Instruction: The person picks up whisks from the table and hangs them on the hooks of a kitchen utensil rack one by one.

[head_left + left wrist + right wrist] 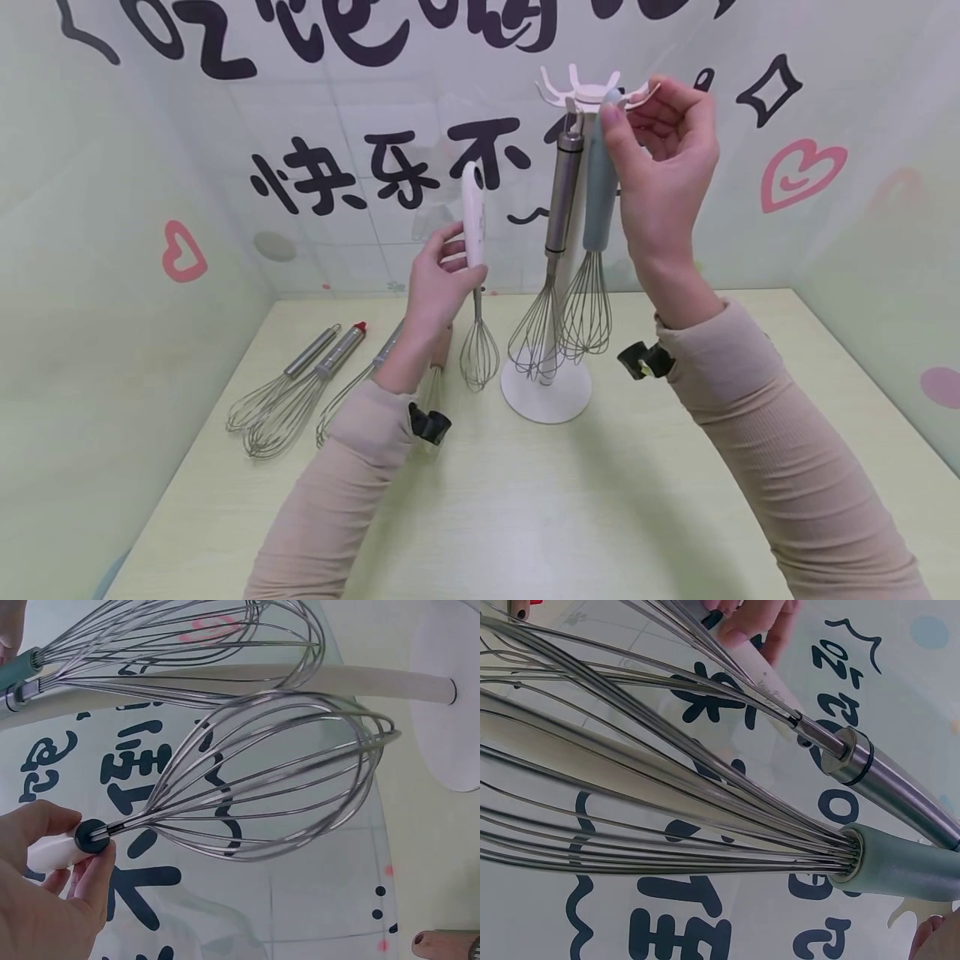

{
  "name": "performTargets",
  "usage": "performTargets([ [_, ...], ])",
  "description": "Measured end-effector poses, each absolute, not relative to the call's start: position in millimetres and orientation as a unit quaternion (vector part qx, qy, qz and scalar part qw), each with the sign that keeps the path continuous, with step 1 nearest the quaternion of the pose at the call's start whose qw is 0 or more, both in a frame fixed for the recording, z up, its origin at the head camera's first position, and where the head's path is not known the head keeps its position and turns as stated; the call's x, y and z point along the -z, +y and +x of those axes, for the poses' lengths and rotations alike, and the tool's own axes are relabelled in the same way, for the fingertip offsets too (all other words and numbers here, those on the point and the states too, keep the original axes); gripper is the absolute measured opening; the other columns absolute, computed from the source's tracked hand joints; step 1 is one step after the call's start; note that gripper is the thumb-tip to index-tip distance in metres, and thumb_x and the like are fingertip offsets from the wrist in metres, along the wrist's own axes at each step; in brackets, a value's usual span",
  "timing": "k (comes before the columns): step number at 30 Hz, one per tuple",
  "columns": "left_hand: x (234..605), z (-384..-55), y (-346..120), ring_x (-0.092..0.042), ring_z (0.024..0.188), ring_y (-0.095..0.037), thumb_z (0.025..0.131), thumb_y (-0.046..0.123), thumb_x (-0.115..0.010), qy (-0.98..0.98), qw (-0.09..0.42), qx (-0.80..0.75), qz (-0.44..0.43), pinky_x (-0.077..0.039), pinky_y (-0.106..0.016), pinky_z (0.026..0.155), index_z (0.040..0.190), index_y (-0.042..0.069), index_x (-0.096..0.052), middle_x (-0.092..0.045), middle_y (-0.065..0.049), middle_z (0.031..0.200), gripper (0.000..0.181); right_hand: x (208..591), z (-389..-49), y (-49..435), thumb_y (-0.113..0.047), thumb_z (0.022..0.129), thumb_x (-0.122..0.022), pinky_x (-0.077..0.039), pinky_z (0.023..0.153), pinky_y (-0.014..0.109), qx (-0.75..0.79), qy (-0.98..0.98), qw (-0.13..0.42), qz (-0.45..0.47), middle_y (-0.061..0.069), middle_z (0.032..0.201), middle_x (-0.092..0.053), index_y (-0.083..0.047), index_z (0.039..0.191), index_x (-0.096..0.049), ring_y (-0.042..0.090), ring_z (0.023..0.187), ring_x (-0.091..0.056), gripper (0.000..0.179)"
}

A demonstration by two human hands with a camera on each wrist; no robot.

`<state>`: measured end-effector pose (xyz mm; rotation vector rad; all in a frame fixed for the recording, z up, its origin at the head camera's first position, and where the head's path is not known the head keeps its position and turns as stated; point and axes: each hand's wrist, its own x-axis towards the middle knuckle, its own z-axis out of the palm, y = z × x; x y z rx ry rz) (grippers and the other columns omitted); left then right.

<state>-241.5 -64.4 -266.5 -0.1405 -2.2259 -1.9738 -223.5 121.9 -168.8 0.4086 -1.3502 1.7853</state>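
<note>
My left hand (446,275) grips a whisk with a white handle (473,212), held upright with its wire head (277,780) hanging down above the table. To its right stands a white rack (546,398) with a ring of upturned hooks at the top. A whisk with a steel handle (564,196) hangs from a hook. Beside it hangs a whisk with a blue-green handle (597,192), its wires overlapping the steel one's in the right wrist view. My right hand (667,167) pinches the top of this blue-green handle, thumb on it, fingers curled by a hook.
Several more whisks (288,408) lie on the table at the left, one with a red tip and one with a wooden handle (442,346) partly behind my left forearm. The pale table (525,517) is bounded by a printed backdrop (375,242) behind and at both sides.
</note>
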Motion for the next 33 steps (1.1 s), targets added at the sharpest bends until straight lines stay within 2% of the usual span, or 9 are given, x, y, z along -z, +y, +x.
performTargets([
  [7,252,-232,-60,-0.060,0.110,-0.024,0.080,-0.003,-0.066,-0.733,0.107,0.666,-0.088,-0.055,-0.033,0.092,0.136,0.013,-0.048,-0.057,-0.013,0.125,0.061,168,-223,124,0.001,0.076,-0.069,-0.047,0.082,0.022,-0.728,-0.531,0.407,0.154,0.002,0.092,-0.056,-0.006,0.100,-0.052,0.014,0.086,-0.054,0.030],
  [14,240,-223,-52,-0.059,0.104,-0.022,0.078,-0.007,-0.066,-0.713,0.136,0.675,-0.129,-0.055,-0.030,0.089,0.134,0.010,-0.050,-0.056,-0.015,0.122,0.061,170,-223,123,0.000,0.077,-0.068,-0.047,0.081,0.023,-0.714,-0.536,0.418,0.166,0.001,0.091,-0.057,-0.008,0.099,-0.052,0.014,0.085,-0.054,0.028],
  [28,224,-215,-44,-0.059,0.099,-0.018,0.078,-0.006,-0.067,-0.695,0.170,0.682,-0.156,-0.055,-0.027,0.088,0.133,0.009,-0.052,-0.057,-0.014,0.120,0.059,171,-223,122,-0.001,0.077,-0.068,-0.047,0.081,0.023,-0.713,-0.533,0.421,0.173,0.001,0.090,-0.056,-0.008,0.098,-0.052,0.014,0.085,-0.054,0.028],
  [33,219,-213,-43,-0.059,0.100,-0.019,0.078,-0.006,-0.067,-0.689,0.186,0.681,-0.164,-0.055,-0.026,0.087,0.132,0.009,-0.053,-0.057,-0.014,0.120,0.058,169,-222,123,0.001,0.076,-0.068,-0.047,0.081,0.022,-0.732,-0.525,0.404,0.157,0.002,0.092,-0.056,-0.006,0.100,-0.052,0.014,0.086,-0.054,0.030],
])
